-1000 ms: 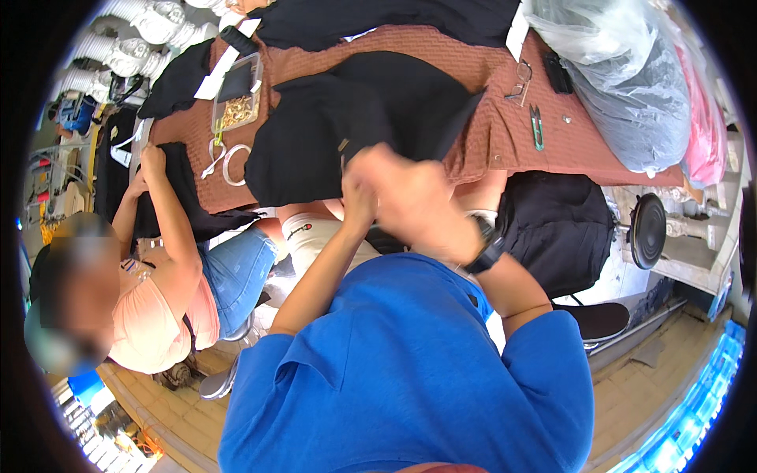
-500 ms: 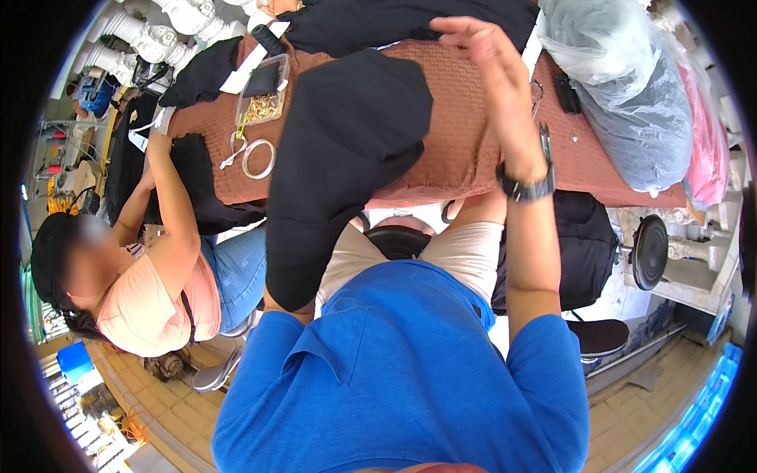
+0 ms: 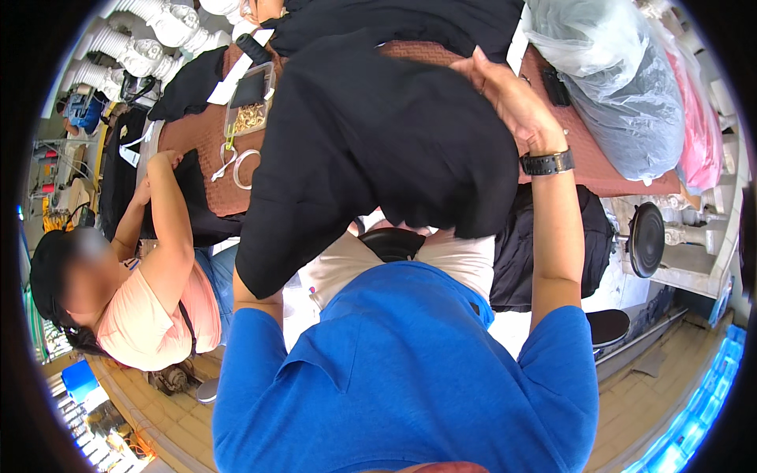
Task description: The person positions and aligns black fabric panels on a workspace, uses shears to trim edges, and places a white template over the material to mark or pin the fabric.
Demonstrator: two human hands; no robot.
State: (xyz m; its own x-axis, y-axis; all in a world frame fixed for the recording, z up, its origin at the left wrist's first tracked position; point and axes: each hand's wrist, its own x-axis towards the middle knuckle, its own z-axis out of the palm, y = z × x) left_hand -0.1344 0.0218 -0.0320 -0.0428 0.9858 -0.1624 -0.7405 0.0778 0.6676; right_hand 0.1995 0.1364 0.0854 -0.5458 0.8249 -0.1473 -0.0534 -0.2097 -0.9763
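Note:
A black garment [image 3: 378,134] is draped over my left forearm and spreads across the near side of the table. My left hand is hidden inside or under this cloth, so its fingers do not show. At the garment's right edge is my right hand [image 3: 520,106], with a dark watch on the wrist. Its thumb and fingers are stretched out and apart. The fingertips meet the cloth's edge, partly covered by it, with no clear grip. The garment's lower right part hangs over my lap, slightly blurred.
A brown cloth covers the table [image 3: 193,134]. On it stand a clear box of gold-coloured pieces [image 3: 251,118], a white ring [image 3: 246,169] and a black thread spool [image 3: 253,49]. Plastic-wrapped bundles [image 3: 607,87] lie at right. A co-worker in a peach shirt [image 3: 169,311] sits at left.
My right hand has come down and nearer, onto the garment's edge. The garment has spread to the right over the table edge. The co-worker's hands stay near the left table edge.

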